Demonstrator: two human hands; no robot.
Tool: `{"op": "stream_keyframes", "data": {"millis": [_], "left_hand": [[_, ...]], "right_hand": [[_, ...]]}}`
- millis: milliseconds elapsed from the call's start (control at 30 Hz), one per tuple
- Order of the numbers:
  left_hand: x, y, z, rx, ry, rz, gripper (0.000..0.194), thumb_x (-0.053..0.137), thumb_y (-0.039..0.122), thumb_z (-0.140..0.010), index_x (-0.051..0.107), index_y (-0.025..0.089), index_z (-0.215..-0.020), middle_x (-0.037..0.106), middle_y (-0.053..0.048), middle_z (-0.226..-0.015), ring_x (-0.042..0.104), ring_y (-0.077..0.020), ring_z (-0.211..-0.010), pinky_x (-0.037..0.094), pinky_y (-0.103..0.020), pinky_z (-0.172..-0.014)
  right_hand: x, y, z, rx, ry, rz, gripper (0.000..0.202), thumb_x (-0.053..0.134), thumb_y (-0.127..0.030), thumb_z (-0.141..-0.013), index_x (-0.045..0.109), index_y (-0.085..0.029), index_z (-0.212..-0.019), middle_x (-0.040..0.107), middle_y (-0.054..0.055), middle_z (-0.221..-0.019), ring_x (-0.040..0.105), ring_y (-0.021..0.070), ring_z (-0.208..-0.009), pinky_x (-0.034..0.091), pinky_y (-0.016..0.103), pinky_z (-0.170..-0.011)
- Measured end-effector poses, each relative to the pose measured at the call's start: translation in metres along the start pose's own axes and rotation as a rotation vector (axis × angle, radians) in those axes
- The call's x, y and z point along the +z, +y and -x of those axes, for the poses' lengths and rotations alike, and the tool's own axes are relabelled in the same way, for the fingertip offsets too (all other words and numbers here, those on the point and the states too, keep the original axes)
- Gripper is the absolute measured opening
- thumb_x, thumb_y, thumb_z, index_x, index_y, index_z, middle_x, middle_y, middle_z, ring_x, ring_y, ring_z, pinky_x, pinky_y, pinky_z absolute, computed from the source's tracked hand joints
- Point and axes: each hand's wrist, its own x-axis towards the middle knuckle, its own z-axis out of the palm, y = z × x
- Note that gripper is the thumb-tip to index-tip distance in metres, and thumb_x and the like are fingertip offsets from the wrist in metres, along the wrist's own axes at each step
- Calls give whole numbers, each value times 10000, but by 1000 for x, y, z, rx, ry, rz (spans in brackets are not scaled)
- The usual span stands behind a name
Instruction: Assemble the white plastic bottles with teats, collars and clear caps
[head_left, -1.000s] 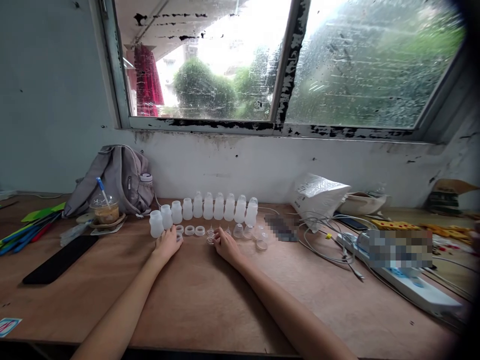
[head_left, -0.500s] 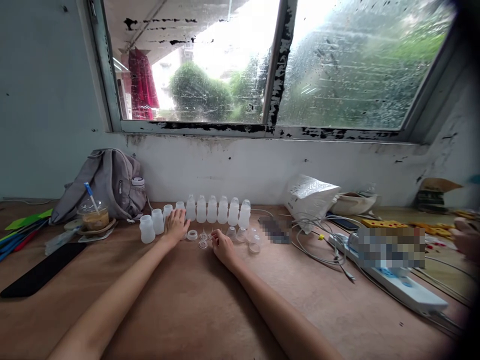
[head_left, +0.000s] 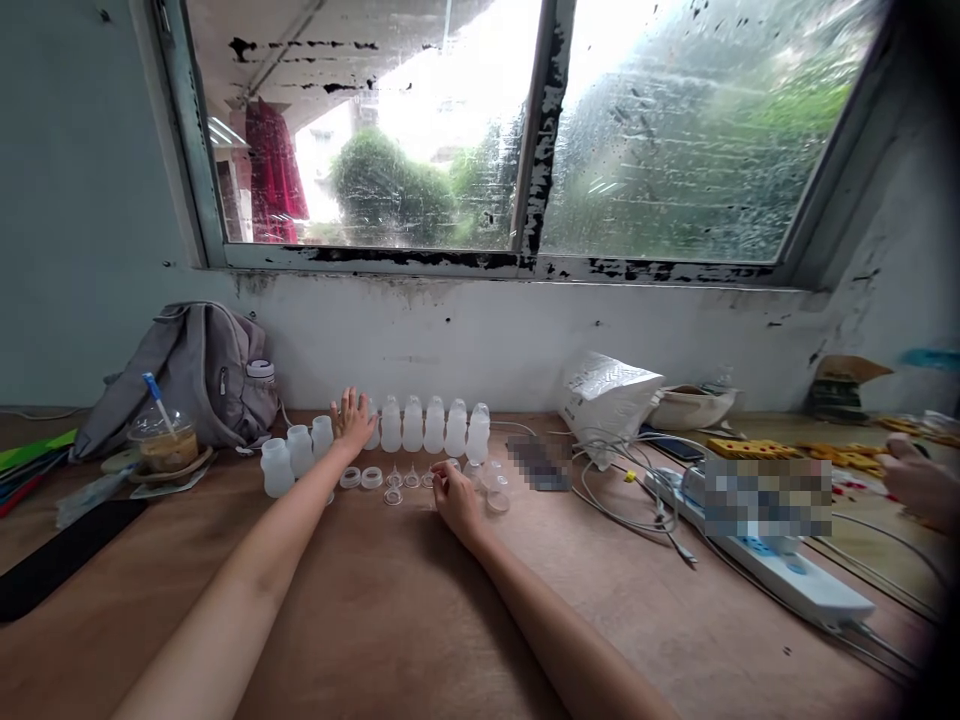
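Observation:
My left hand has its fingers spread over the back row, just left of the leftmost capped baby bottle; I cannot tell whether it touches the bottle behind it. Left of that hand stand frosted bottles without caps, the nearest being an open bottle. More capped bottles stand upright to the right. My right hand is low over the table with curled fingers, beside clear bottle nipples. Whatever its fingertips hold is hidden. White screw rings lie between my hands, and clear domed caps are right of my right hand.
A grey backpack and an iced drink cup stand at left, near a black flat pad. Cables, a power strip and a silver bag lie right. Another person's hand shows at the far right.
My left hand has moved slightly back toward the wall, uncovering more of the screw rings. My right hand has shifted a little right of the nipples. The view has turned slightly.

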Motion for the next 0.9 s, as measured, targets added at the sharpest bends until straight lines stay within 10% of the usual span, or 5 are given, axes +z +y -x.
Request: {"op": "stream_keyframes", "data": {"millis": [467, 633, 900], "left_hand": [[-53, 29, 77, 80, 299, 605, 433, 382, 326, -832, 249, 155, -1207, 424, -127, -1168, 432, -210, -1072, 335, -351, -917], [-56, 48, 124, 259, 141, 757, 429, 433, 313, -824, 270, 191, -1201, 408, -113, -1187, 408, -209, -1118, 345, -349, -932], [-38, 55, 142, 160, -231, 889, 536, 595, 383, -688, 358, 210, -1136, 589, -68, -972, 582, -212, -848, 472, -307, -695]], "right_hand": [[-21, -26, -13, 80, 139, -208, 146, 408, -242, -764, 524, -172, -821, 580, 16, -663, 523, 134, -559, 396, 224, -535], [-29, -51, -12, 59, 94, -343, 275, 272, -332, -866, 506, -188, -870, 585, 8, -684, 524, 116, -541, 401, 211, -537], [-37, -74, -4, -165, 38, -206, 305, 251, -316, -882, 523, -180, -874, 594, 55, -828, 552, 154, -760, 400, 238, -688]]}}
